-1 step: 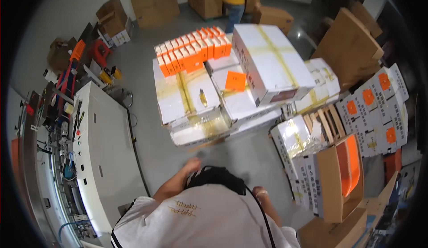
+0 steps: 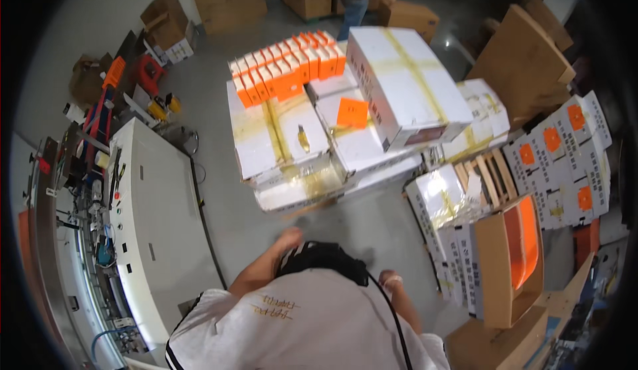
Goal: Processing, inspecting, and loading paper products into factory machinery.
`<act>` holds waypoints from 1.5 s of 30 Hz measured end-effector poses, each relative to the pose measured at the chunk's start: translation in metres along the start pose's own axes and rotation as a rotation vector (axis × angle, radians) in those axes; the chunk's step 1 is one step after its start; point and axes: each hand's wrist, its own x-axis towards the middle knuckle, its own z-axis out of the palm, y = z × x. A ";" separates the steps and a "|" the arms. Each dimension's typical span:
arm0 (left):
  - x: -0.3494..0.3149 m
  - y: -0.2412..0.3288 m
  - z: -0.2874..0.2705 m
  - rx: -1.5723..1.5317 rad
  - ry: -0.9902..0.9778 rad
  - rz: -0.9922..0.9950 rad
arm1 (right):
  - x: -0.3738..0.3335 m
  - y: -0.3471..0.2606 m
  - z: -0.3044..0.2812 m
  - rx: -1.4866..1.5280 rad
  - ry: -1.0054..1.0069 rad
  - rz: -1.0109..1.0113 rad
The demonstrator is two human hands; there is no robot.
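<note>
and here's the left hand (image 2: 290, 238), reaching out in front of the body, fingers smeared by blur, no object showing in it; how far it's open, i can't tell. straight ahead of it, a strip of grey floor (image 2: 352, 227) between, sits the taped white carton (image 2: 302, 117). at that carton's far end, two rows of small orange-sided boxes (image 2: 289, 85), the block's long axis running across in front of the hand, right end a touch farther off. ahead and to the right of the same hand, up rides the big white carton (image 2: 405, 84), long axis pointing mostly away, far end canted left. the left hand is clearly the nearer one to this pile! the right hand (image 2: 386, 275) hangs closer to the body, band at the wrist, grip unreadable, nothing seen in it; well off to its right, the open brown carton (image 2: 493, 270).
</note>
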 end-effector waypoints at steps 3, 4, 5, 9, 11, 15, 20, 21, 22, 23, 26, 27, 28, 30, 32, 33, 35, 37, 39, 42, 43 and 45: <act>0.019 0.052 0.004 -0.475 0.065 -0.142 | 0.053 0.071 -0.013 0.368 0.440 0.080; 0.015 0.036 -0.008 -0.458 0.121 -0.242 | 0.059 0.012 -0.046 0.614 0.540 0.202; 0.020 0.039 -0.015 -0.442 0.137 -0.300 | 0.057 -0.020 -0.080 0.770 0.625 0.193; 0.031 0.036 -0.040 -0.349 0.094 -0.241 | 0.016 -0.150 -0.226 0.603 0.795 0.023; 0.040 0.018 -0.053 -0.274 0.036 0.138 | 0.016 -0.202 -0.277 0.585 0.930 -0.101; 0.052 0.038 -0.071 -0.228 0.145 -0.066 | 0.080 -0.255 -0.346 0.455 0.987 -0.169; 0.050 0.042 -0.110 -0.400 0.268 -0.147 | 0.128 -0.320 -0.430 0.262 0.921 0.213; 0.049 0.047 -0.121 -0.393 0.274 -0.151 | 0.140 -0.324 -0.445 0.272 0.863 0.298; 0.047 0.053 -0.129 -0.456 0.326 -0.155 | 0.149 -0.327 -0.457 0.286 0.838 0.366; 0.048 0.054 -0.137 -0.519 0.376 -0.159 | 0.159 -0.329 -0.465 0.300 0.811 0.437; 0.058 0.036 -0.155 -0.460 0.426 -0.174 | 0.188 -0.335 -0.478 0.272 0.703 0.533; 0.062 0.033 -0.159 -0.425 0.460 -0.168 | 0.193 -0.336 -0.481 0.217 0.664 0.580; 0.062 0.043 -0.168 -0.367 0.460 -0.145 | 0.197 -0.335 -0.484 0.210 0.656 0.579; 0.078 0.052 -0.182 -0.184 0.437 -0.127 | 0.196 -0.330 -0.485 0.247 0.704 0.569; 0.087 0.092 -0.198 -0.164 0.471 0.019 | 0.175 -0.332 -0.491 0.321 0.711 0.539; 0.091 0.104 -0.203 -0.153 0.469 0.110 | 0.167 -0.327 -0.491 0.394 0.707 0.517; 0.112 0.117 -0.206 -0.308 0.376 0.092 | 0.181 -0.287 -0.474 1.009 0.618 0.010; 0.125 0.136 -0.207 -0.372 0.300 0.106 | 0.104 -0.313 -0.471 1.230 0.355 -0.213; 0.129 0.192 -0.212 -0.572 0.133 0.133 | 0.080 -0.299 -0.431 1.675 -0.061 -0.647; 0.131 0.265 -0.200 -0.864 -0.255 0.170 | 0.014 -0.317 -0.392 1.937 -0.179 -1.063; 0.124 0.295 -0.192 -0.980 -0.432 0.211 | 0.011 -0.308 -0.382 1.970 -0.181 -1.151; 0.111 0.336 -0.169 -0.974 -0.426 0.249 | -0.017 -0.310 -0.366 2.034 0.106 -1.037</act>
